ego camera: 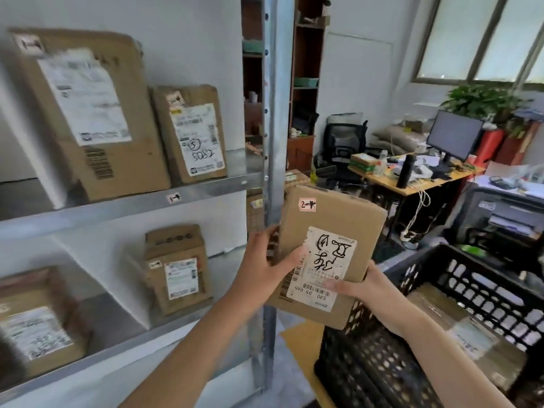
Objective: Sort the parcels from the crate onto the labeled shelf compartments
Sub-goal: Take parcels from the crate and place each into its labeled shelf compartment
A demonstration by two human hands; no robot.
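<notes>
I hold a flat cardboard parcel [332,231] in front of the shelf's right post; it bears a small tag reading 2-4 and a white shipping label with black handwriting. My left hand [265,260] grips its left edge, thumb on the label. My right hand [365,287] grips its lower right corner, thumb across the label's bottom. The black plastic crate [441,278] stands at the lower right with another taped parcel [471,334] inside. The metal shelf [123,207] on the left carries a small tag [173,198] on its upper board's edge.
On the upper board stand a large box [88,113] and a smaller box [191,134]. The lower board holds a small box [176,269] and a box [38,322] at far left. Behind are a desk with monitor [453,136], an office chair [344,139] and a printer [506,213].
</notes>
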